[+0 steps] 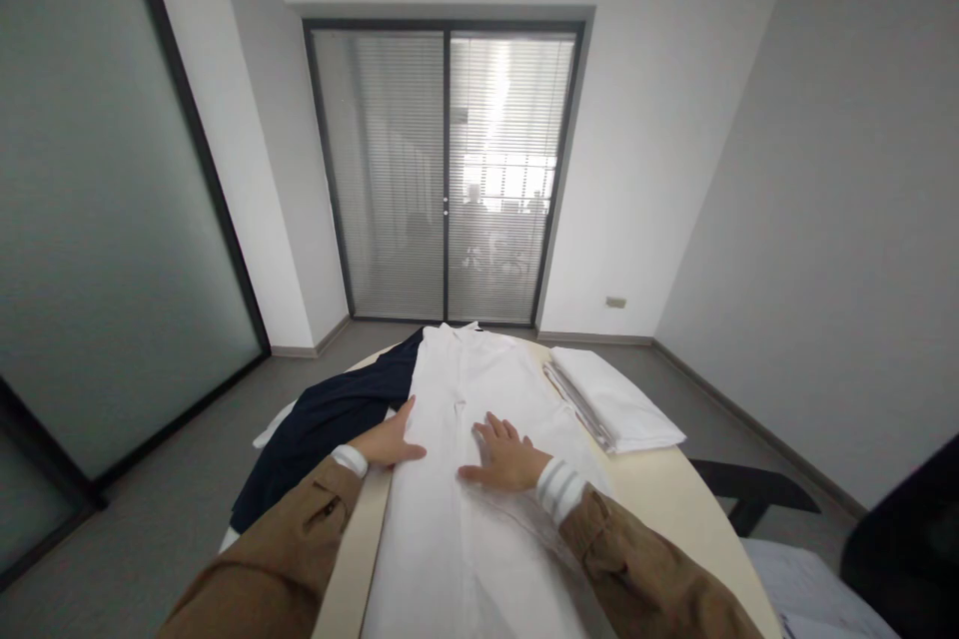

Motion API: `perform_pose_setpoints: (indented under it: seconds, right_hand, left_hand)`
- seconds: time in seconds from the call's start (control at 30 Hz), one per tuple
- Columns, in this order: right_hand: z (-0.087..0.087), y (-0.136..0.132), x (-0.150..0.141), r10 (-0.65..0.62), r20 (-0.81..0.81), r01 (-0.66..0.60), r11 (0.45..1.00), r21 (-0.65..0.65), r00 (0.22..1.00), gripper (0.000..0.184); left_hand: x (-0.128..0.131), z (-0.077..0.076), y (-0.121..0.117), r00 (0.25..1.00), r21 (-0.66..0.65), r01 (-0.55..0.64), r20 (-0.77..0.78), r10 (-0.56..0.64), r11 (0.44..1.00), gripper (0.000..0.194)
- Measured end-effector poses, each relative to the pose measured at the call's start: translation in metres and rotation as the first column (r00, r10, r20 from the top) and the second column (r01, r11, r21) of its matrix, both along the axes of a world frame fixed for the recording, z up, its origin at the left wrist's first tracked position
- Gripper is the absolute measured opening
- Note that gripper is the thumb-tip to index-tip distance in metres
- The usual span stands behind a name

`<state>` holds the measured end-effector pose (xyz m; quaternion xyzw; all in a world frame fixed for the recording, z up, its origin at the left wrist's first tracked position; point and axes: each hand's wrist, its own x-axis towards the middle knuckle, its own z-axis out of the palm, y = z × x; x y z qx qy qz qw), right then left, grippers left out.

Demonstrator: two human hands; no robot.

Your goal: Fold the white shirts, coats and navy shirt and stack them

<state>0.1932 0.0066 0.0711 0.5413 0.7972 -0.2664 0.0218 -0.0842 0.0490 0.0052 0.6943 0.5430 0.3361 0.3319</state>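
On the table (674, 509), white garment (439, 549) lies beneath left hand (386, 441) and right hand (510, 459).

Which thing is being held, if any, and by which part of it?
The right hand holds nothing; it lies spread on the shirt. The left hand is at the shirt's left edge; whether it grips there cannot be told.

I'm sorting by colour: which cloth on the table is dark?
The navy cloth, left of the white garment; that garment and the folded cloth at right are white.
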Motion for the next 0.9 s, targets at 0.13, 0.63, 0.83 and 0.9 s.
perform_pose_setpoints:
  seconds: [0.13,0.63,0.83,0.9]
  right_hand:
    - [0.011,-0.049,-0.009,0.34,-0.182,-0.304,0.931,0.201,0.923,0.086]
    - [-0.032,-0.109,-0.036,0.252,-0.569,-0.198,0.968,0.156,0.783,0.025]
    - [-0.02,-0.1,-0.026,0.366,-0.681,-0.448,0.892,0.062,0.635,0.052]
    - [-0.024,-0.105,-0.026,0.56,-0.576,-0.606,0.784,0.136,0.595,0.045]
  left_hand:
    - [0.011,-0.017,-0.018,0.992,0.013,-0.045,0.116,0.044,0.999,0.091]
    - [0.013,-0.024,-0.026,0.963,0.119,-0.225,0.178,0.202,0.967,0.047]
    - [0.014,-0.023,-0.029,0.965,0.112,-0.204,0.19,0.181,0.973,0.045]
    - [0.015,-0.023,-0.031,0.967,0.114,-0.197,0.188,0.174,0.974,0.044]
